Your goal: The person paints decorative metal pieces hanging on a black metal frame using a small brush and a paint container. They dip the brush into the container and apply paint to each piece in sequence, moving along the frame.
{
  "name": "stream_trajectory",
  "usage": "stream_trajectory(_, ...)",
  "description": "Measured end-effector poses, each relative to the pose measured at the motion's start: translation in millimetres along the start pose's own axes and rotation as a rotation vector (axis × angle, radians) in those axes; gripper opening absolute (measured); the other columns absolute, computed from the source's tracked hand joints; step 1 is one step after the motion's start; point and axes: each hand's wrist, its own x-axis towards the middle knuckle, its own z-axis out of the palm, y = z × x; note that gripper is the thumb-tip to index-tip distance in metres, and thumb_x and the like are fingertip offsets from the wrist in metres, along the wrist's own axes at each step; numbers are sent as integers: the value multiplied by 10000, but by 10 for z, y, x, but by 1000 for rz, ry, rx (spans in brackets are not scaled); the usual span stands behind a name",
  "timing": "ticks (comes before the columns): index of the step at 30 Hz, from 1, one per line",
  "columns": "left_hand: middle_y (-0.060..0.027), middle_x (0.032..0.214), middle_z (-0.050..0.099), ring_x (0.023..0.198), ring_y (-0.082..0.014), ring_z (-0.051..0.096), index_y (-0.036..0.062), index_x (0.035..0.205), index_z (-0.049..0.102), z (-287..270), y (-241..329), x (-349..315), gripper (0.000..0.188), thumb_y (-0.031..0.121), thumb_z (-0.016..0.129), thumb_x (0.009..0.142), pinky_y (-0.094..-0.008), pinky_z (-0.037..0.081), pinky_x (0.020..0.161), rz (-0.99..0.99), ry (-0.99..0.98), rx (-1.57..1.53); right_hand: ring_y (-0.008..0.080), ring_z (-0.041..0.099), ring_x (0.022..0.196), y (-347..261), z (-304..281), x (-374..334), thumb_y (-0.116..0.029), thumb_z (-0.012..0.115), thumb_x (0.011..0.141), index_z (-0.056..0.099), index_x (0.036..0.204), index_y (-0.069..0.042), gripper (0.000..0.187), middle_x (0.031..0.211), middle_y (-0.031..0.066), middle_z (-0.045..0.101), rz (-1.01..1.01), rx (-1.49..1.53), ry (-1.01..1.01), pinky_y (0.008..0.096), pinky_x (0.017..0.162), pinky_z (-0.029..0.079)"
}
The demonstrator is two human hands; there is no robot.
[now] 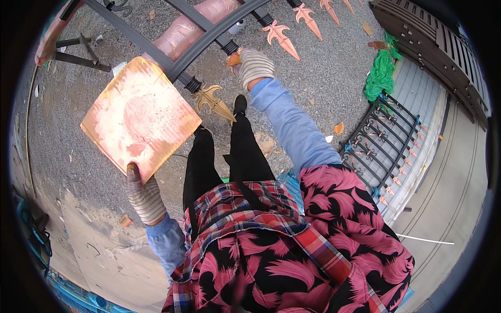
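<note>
Board [138,115] ahead of left hand [144,199], corner pinched — right hand [255,68] at fence [210,38], grip unclear.

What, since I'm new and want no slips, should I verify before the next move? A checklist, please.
1. Left hand gripping the board: ok, at its near corner.
2. Gloves on both hands: ok.
3. Board clear of the fence: cannot tell; they look close.
4. Spear tips all one colour: not ok; the nearest is gold, others copper.
5. What the right hand holds: cannot tell; it is mostly covered.
</note>
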Motion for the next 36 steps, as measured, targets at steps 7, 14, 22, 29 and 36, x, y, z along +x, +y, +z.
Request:
stream_trajectory(7,-104,1142,481,1062,-208,443,-42,1161,417,-101,46,28,509,199,614,758,-378,295,978,-18,9,9,312,585,773,82,-187,-15,-269,642,689,602,938,-59,328,844,158,610,93,-78,118,384,659,467)
stream_trajectory(14,-100,1139,484,1061,-209,444,-45,1162,414,-156,102,-16,503,197,607,766,-376,306,971,-15,6,-5,271,602,725,44,57,12,-303,677,643,644,789,-91,259,766,130,617,-122,-54,192,368,627,469)
stream_trajectory(22,-96,1136,488,1054,-207,451,-38,1141,439,-127,44,51,485,204,613,759,-383,315,963,-24,-1,20,261,623,696,70,414,225,-260,628,693,655,718,-37,226,707,163,621,14,-349,295,366,594,483)
stream_trajectory(29,-96,1150,481,1070,-211,442,-34,1160,423,-131,57,69,510,219,613,760,-392,313,963,-29,-45,26,293,596,716,335,390,193,-180,633,674,612,786,-32,187,786,157,613,-55,-179,127,373,646,474)
stream_trajectory(36,-102,1157,471,1075,-213,436,-36,1188,389,-156,89,50,542,217,612,764,-391,307,968,-23,-59,21,308,588,721,274,210,-240,-214,668,644,604,821,-38,259,779,155,606,-48,-217,67,362,643,472)
